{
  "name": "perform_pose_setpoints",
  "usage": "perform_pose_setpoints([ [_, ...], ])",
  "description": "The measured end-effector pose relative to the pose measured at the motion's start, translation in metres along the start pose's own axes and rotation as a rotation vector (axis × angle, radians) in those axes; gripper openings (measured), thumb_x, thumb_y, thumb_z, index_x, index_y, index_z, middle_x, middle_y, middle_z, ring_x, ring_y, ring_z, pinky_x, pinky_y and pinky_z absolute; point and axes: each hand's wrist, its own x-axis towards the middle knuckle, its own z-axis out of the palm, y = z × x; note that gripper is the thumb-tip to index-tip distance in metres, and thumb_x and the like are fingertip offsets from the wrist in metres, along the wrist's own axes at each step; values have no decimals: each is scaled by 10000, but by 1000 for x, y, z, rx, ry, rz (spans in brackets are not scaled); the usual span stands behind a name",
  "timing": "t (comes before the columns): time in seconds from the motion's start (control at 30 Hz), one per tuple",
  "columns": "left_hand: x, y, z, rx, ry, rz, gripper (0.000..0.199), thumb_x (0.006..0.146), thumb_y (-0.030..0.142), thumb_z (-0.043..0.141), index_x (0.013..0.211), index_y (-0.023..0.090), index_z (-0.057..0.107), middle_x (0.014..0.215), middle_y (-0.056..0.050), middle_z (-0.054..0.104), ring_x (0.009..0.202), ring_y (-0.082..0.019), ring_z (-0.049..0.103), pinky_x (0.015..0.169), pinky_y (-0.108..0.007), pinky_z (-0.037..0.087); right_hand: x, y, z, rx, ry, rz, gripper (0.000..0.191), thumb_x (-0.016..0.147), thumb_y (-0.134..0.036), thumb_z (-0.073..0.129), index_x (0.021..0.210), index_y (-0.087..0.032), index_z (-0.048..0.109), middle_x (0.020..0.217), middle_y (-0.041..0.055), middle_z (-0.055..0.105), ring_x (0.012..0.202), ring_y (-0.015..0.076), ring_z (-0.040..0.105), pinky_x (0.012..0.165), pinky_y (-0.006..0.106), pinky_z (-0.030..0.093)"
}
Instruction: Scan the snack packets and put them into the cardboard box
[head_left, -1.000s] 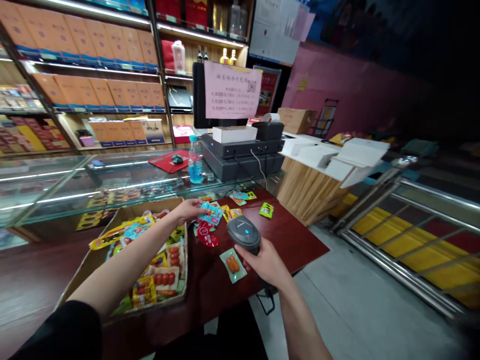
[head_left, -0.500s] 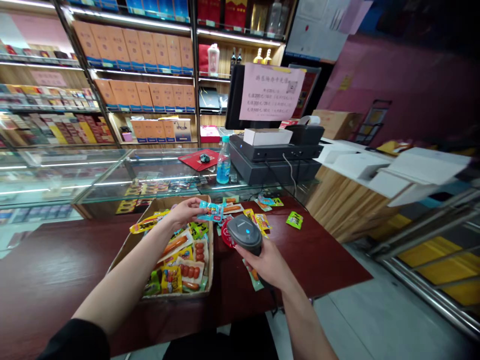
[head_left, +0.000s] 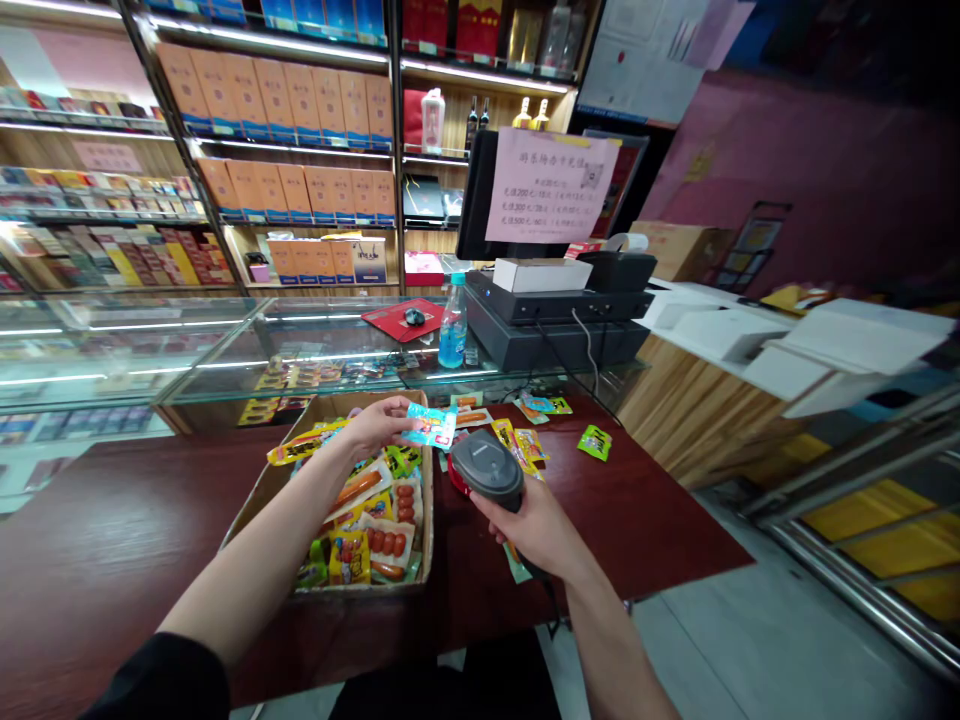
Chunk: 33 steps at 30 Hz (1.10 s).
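My left hand (head_left: 381, 424) pinches a small blue snack packet (head_left: 430, 425) by its left end, above the far right part of a cardboard box (head_left: 428, 520). My right hand (head_left: 541, 520) is wrapped around the handle of a grey barcode scanner (head_left: 487, 466), its head pointing toward the packet. In the box lie several packaged snacks, among them a sausage packet (head_left: 387, 541) and a yellow packet (head_left: 349, 558). A long yellow packet (head_left: 307, 442) rests across the box's left side. Partly hidden behind the scanner is a red round thing (head_left: 457, 478).
Loose snack packets, one of them green (head_left: 595, 442), lie on the dark red table (head_left: 637, 520). A blue drink bottle (head_left: 453, 325) and a mouse (head_left: 414, 317) stand on the glass counter (head_left: 337, 340). Behind are a monitor with a pink notice (head_left: 551, 188) and stocked shelves.
The view has shifted slightly, so most things sit a little further right. The blue light on the scanner's top no longer shows. Both hands keep their holds.
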Motion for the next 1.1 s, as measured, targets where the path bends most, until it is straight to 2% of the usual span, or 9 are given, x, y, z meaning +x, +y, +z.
perform_pose_setpoints([
  [0.13,-3,4,2,-28,10,-18,386,580,176,827,792,154,505,758,-11,669,782,-170,685,708,-333,593,0,1,0,19,5,12,283,795,-443,619,903,-181,613,573,-6,615,449,134,557,450,237,457],
  [0.27,-9,12,-3,4,44,11,421,559,241,848,815,161,523,803,-28,690,815,-189,691,728,-340,585,1,6,-6,31,37,32,332,781,-476,631,918,-176,606,598,4,628,472,149,584,451,248,476],
  [0.4,-26,23,-24,55,90,30,452,535,299,857,828,161,542,826,-44,705,831,-201,692,738,-344,576,2,9,-19,-22,64,38,344,781,-484,629,915,-168,616,611,16,645,475,160,595,470,269,492],
  [0.5,-47,30,-45,149,175,17,460,530,333,850,842,161,558,832,-50,712,763,-188,693,683,-312,570,-1,13,-32,-69,122,41,330,769,-461,646,918,-167,621,671,33,676,522,170,619,509,282,506],
  [0.6,-65,33,-66,280,248,6,457,519,378,841,839,157,600,801,-47,712,685,-163,675,619,-262,546,-4,19,-43,-87,163,72,319,764,-464,649,878,-166,626,630,32,668,510,177,616,497,285,496],
  [0.77,-73,35,-84,454,374,95,458,487,397,842,840,173,655,726,-11,698,641,-127,633,568,-194,481,-8,27,-53,-31,187,139,320,758,-483,653,814,-172,601,573,30,646,482,185,610,474,288,489],
  [0.83,-68,35,-78,482,380,148,455,493,395,840,845,173,655,723,-8,695,651,-131,633,577,-195,472,-9,27,-53,-28,192,157,320,750,-483,662,794,-174,594,563,30,642,480,185,608,472,287,488],
  [0.9,-59,34,-61,521,339,181,424,534,416,817,844,174,658,725,-9,694,662,-136,635,594,-203,473,-9,26,-54,-23,197,162,318,749,-480,665,792,-173,594,569,33,645,482,184,609,472,285,488],
  [1.1,-3,8,18,627,11,219,357,638,433,741,848,157,655,756,-33,693,712,-146,637,662,-229,486,-14,23,-54,-9,212,156,315,748,-481,667,790,-178,592,573,34,644,475,184,606,473,294,496],
])
